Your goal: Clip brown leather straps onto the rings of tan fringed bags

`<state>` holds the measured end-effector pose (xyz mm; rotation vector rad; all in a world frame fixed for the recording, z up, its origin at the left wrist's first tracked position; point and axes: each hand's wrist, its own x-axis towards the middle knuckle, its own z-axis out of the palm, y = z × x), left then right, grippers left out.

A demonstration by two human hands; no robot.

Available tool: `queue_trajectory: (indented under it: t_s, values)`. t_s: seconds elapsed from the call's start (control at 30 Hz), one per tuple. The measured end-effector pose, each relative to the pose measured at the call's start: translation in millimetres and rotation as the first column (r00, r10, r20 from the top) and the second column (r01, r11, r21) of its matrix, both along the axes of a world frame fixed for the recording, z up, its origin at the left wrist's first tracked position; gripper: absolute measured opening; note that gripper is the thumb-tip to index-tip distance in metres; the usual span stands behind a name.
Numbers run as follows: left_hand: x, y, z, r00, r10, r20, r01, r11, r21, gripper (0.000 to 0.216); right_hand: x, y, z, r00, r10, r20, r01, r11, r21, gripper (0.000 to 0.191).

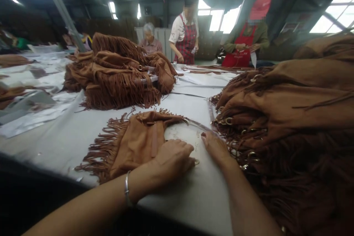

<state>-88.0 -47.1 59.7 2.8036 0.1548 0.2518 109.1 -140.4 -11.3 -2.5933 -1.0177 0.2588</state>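
Our left hand (173,158) lies curled at the edge of the fringed suede bag (132,142) on the counter (190,199), fingers pressed together (a small metal ring (196,162) peeks out beside them). Our right hand (217,147) rests flat, fingers together, just beside the stacked bags (290,118). We do best keeping the suede flat and the fringe untangled

right pile of fringed bags (290,118) cut off by edge; left hand (173,158) hides bag's metal ring.
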Motion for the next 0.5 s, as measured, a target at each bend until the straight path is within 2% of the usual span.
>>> queue_trajectory:
  t_s: [0.1,0.2,0.27,0.33,0.4,0.43,0.5]
  values:
    - [12.9,-7.8,-16.9,0.989,-0.098,-0.115,0.11,0.989,0.096,0.019,-0.8,-1.1,-9.1,1.0,0.002,-0.015,-0.002,1.0,0.022,0.028]
    - [21.3,-0.3,-33.7,0.973,-0.114,-0.2,0.137,0.985,0.105,0.016,-1.9,-1.4,-8.4,0.999,0.009,-0.049,-0.005,0.996,0.085,0.025]
    - [25.1,13.2,-40.3,0.96,-0.111,-0.257,0.111,0.994,-0.014,0.016,-4.2,-1.6,-4.3,0.995,0.031,-0.09,-0.017,0.988,0.151,0.023]
    - [26.9,29.3,-42.4,0.947,-0.123,-0.295,0.041,0.962,-0.27,0.016,-8.8,-1.8,2.8,0.985,0.079,-0.154,-0.042,0.973,0.228,0.024]
    - [26.3,43.3,-41.2,0.947,-0.136,-0.29,-0.03,0.864,-0.502,0.018,-15.2,-3.0,12.2,0.96,0.158,-0.231,-0.084,0.949,0.304,0.028]
    - [25.2,48.6,-39.8,0.952,-0.15,-0.268,-0.048,0.79,-0.612,0.02,-18.4,-4.0,17.2,0.929,0.219,-0.298,-0.098,0.924,0.37,0.029]
    - [21.9,56.1,-36.2,0.958,-0.196,-0.211,-0.06,0.58,-0.812,0.025,-23.8,-6.9,26.4,0.81,0.36,-0.463,-0.064,0.839,0.541,0.03]
